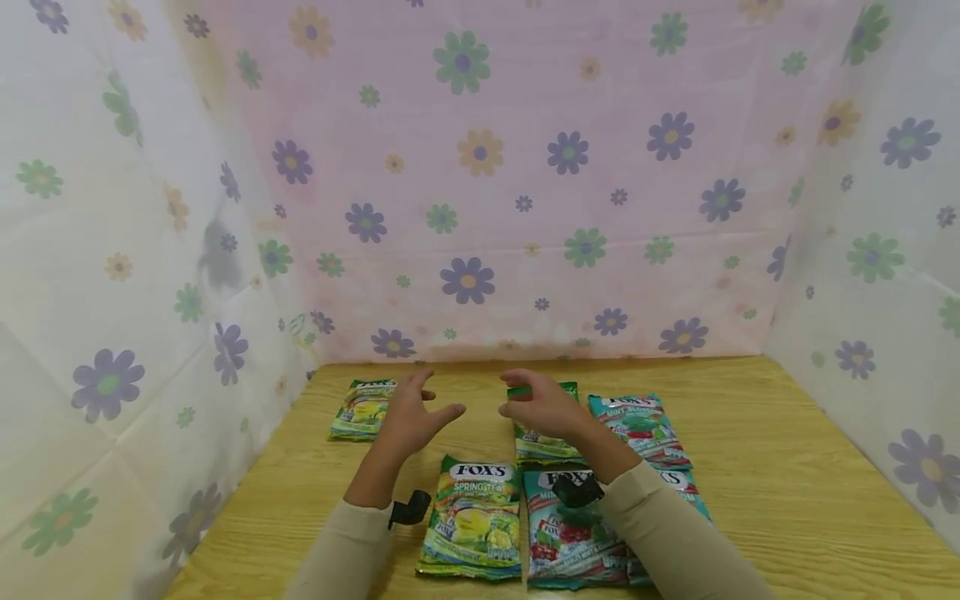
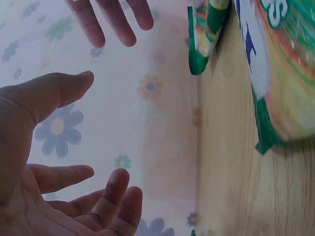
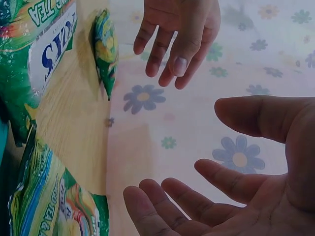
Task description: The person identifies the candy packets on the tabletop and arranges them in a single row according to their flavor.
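Note:
My left hand (image 1: 411, 415) is raised over the table with thumb and fingers spread, holding nothing. Facing it across a gap, my right hand (image 1: 546, 407) is likewise spread and holds nothing. Behind the left hand lies a green and yellow Fox's Spring Tea candy bag (image 1: 358, 417), partly covered by it. Another Spring Tea bag (image 1: 549, 450) lies beneath the right hand, and a third Spring Tea bag (image 1: 472, 521) is in front, between the forearms. Teal Fox's mint candy bags sit to the right: one at the back (image 1: 645, 429), one in front (image 1: 566, 542) partly behind the right wrist.
One more teal bag (image 1: 684, 492) is mostly hidden by the right sleeve. The wooden table (image 1: 787, 483) ends at a flower-patterned cloth (image 1: 525, 183) hung at the back and both sides. Each wrist carries a black strap-on device.

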`<control>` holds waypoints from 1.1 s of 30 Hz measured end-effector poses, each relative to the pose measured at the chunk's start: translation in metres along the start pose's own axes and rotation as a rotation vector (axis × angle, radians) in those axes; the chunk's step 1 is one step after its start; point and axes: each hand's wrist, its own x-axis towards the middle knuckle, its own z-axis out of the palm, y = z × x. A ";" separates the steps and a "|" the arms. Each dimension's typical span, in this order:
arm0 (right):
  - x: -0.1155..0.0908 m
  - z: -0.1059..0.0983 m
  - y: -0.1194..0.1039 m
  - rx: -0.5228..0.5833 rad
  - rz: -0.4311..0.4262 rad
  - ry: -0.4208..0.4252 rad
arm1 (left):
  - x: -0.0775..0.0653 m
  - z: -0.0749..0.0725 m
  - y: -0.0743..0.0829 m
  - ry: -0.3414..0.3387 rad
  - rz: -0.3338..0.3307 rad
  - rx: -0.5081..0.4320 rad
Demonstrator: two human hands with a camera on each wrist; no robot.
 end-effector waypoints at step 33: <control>-0.029 -0.065 0.026 -0.034 0.136 0.032 | 0.001 0.055 0.028 -0.206 -0.061 -0.218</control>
